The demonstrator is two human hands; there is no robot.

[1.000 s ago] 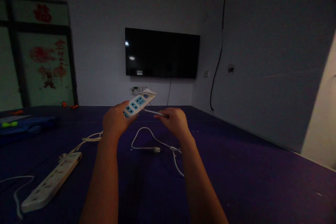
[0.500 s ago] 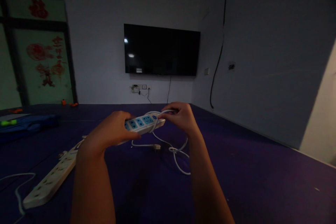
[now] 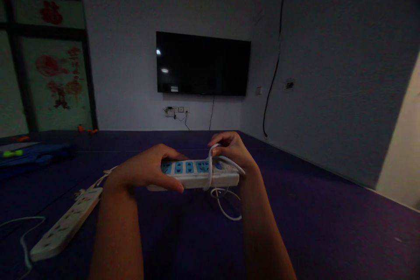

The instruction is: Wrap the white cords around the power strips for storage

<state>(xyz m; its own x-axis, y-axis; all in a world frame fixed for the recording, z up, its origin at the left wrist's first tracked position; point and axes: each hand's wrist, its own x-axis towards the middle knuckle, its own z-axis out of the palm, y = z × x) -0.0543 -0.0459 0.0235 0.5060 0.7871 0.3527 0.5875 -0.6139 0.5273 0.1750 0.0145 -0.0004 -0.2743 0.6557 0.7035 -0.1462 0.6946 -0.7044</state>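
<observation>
A white power strip [image 3: 193,180] with blue socket faces is held level above the purple floor. My left hand [image 3: 154,168] is closed around its left end, thumb along the front side. White cord [image 3: 209,170] loops over the strip near its right end, by a dark blue switch. My right hand [image 3: 231,148] pinches this cord between thumb and fingers just above the strip. More of the cord hangs below in a loose loop [image 3: 226,216]. The plug cannot be seen behind the strip.
A second white power strip [image 3: 65,225] lies on the floor to the left, with its cord bunched at the far end. A thin white cable [image 3: 24,240] runs beside it. Blue cloth [image 3: 42,155] lies farther back; a television [image 3: 203,64] hangs on the wall.
The held strip has come nearer and turned level, its right end swinging toward me. My right hand has drawn the cord up and over the strip. The plug has gone out of sight.
</observation>
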